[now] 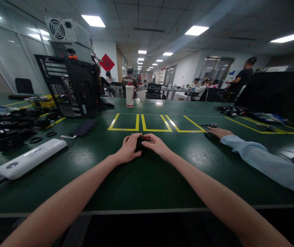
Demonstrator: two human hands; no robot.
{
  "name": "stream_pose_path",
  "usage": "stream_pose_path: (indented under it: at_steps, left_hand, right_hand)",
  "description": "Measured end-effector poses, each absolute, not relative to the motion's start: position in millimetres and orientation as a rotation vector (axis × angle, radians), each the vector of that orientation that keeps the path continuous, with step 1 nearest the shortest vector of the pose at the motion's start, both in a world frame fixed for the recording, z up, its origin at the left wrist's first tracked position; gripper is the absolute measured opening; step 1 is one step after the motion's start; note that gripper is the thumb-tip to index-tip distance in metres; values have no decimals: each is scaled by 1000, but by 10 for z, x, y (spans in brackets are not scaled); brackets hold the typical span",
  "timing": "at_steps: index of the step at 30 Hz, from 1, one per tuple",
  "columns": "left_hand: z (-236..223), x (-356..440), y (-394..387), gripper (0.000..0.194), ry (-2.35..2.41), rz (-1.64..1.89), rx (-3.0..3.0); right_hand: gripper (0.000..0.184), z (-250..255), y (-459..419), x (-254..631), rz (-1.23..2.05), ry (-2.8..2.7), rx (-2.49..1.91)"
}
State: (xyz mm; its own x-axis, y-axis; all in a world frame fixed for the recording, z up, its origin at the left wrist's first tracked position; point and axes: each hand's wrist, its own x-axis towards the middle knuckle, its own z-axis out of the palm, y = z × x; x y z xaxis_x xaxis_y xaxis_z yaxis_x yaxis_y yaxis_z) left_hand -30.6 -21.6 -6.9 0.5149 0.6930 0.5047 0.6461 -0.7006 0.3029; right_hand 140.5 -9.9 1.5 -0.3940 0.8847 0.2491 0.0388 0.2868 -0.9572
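Both my arms reach forward over a green table [147, 178]. My left hand [129, 148] and my right hand [156, 144] meet at the middle, fingers closed around a small black object [139, 144] resting on the mat. Most of the object is hidden by my fingers. Just beyond it are yellow taped rectangles [152, 123].
A white power strip [31, 158] and several black fan parts [10, 127] lie at the left. An open black computer case [71, 85] stands behind them, a white bottle [129, 96] further back. A co-worker's sleeved arm [260, 159] lies on the table at the right, near a screwdriver [210, 125].
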Motion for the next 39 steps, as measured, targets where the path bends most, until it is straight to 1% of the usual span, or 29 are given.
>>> stream_pose_path:
  at_steps: [4, 8, 12, 14, 20, 26, 32, 39]
  left_hand:
    - [-80, -311, -208, 60, 1186, 940, 2674]
    - [-101, -304, -192, 62, 1208, 957, 2663]
    - [-99, -297, -192, 62, 1205, 956, 2665]
    - [-96, -298, -192, 61, 1201, 954, 2670]
    - [-109, -311, -175, 62, 1204, 944, 2679]
    - [-98, -314, -185, 61, 1187, 946, 2674]
    - [-88, -306, -201, 60, 1211, 945, 2675]
    - [-92, -304, -190, 62, 1202, 944, 2682]
  right_hand:
    - [31, 27, -114, 1402, 1277, -1686, -818]
    - [34, 24, -134, 1415, 1235, -1722, -749]
    - [24, 14, -141, 1416, 1206, -1726, -812]
    - [22, 12, -140, 1405, 1212, -1706, -820]
    - [30, 27, -134, 1385, 1230, -1692, -837]
    - [33, 13, -134, 1418, 1248, -1738, -728]
    - [20, -15, -141, 1416, 1222, -1719, -778]
    - [30, -27, -100, 1399, 1266, -1685, -824]
